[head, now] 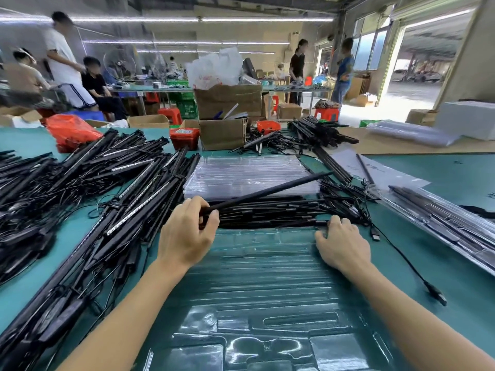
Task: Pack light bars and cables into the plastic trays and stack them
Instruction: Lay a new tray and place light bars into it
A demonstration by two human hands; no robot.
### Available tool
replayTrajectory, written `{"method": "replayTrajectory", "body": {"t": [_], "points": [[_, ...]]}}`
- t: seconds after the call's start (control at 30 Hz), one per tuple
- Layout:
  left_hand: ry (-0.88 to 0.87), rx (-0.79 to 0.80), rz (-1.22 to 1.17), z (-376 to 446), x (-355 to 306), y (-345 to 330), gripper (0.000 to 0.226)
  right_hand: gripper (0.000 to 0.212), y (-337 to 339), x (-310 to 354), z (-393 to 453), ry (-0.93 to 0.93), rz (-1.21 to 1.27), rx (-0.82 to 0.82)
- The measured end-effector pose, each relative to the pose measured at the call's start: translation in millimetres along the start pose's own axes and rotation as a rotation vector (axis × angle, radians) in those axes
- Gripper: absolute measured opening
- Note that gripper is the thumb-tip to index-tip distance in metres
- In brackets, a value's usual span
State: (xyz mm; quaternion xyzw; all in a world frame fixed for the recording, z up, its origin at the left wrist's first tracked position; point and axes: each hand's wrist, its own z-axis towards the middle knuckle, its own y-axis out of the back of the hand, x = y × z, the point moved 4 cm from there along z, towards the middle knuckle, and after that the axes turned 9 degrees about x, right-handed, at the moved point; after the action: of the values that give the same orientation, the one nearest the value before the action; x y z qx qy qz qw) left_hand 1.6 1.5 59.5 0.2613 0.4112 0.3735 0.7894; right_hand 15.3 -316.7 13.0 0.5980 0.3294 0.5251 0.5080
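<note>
A clear moulded plastic tray (267, 295) lies on the green table right in front of me, its slots bare. My left hand (187, 231) pinches the near end of a black light bar (267, 192) that slants up to the right over a row of black bars and cables (281, 212) lying at the tray's far edge. My right hand (341, 243) rests on the tray's far right corner, fingers bent down against it beside those bars. Behind them sits a stack of clear trays (249, 174).
A large heap of black light bars and cables (93, 188) covers the table's left side. A filled tray (455, 223) lies at right, with a loose USB cable (407, 266) beside it. Cardboard boxes (222, 133), red bins and people stand farther back.
</note>
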Motion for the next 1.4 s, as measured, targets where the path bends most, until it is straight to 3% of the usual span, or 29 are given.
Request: {"method": "replayTrajectory", "body": {"t": [0.13, 0.27, 0.4, 0.67, 1.03, 1.4], "points": [[-0.122, 0.035, 0.037, -14, -19, 11, 0.034, 0.022, 0, 0, 3, 0.000, 0.029, 0.033], [-0.158, 0.103, 0.024, -25, -19, 15, 0.018, 0.027, 2, -3, 5, -0.037, 0.056, 0.047], [-0.181, 0.183, -0.199, -36, -8, 20, 0.020, 0.023, 2, -10, 4, -0.036, 0.157, 0.043], [-0.009, 0.337, -0.574, -54, 22, 27, 0.026, 0.027, 1, -19, 8, -0.071, 0.259, 0.050], [0.019, 0.661, -0.471, -57, 20, 18, 0.015, 0.024, 0, -29, 8, -0.090, 0.540, 0.050], [0.049, 0.766, -0.548, -59, 16, 13, 0.017, 0.022, 1, -29, 6, -0.072, 0.545, 0.019]]}}
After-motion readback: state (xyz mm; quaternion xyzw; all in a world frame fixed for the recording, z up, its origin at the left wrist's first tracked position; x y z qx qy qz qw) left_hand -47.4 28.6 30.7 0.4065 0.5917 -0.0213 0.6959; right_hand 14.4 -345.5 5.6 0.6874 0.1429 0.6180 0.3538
